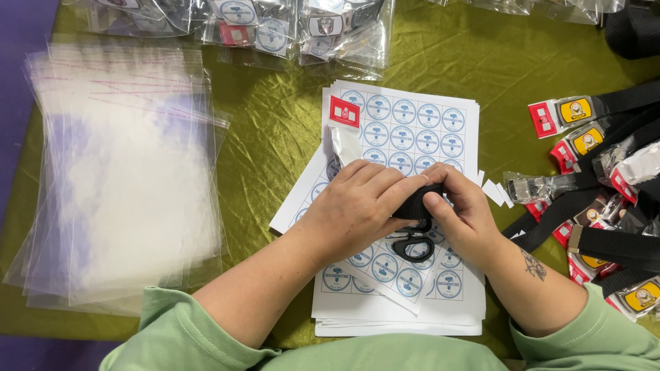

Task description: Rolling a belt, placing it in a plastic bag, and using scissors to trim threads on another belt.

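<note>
Head view shows the left hand (357, 206) and the right hand (462, 209) both closed on a rolled black strap (418, 203), over the sticker sheets (405, 130) in the middle of the green cloth (275, 137). Black scissors (411, 246) lie just below the hands, and clear bags (124, 172) are stacked at the left edge.

Sticker sheets (412, 130) are lying stacked at the table's middle, with scissors (410, 246) resting on them. Clear bags (124, 172) are sitting piled to their left, belts (605, 206) heaped to their right, and filled packets (275, 31) lying beyond them.
</note>
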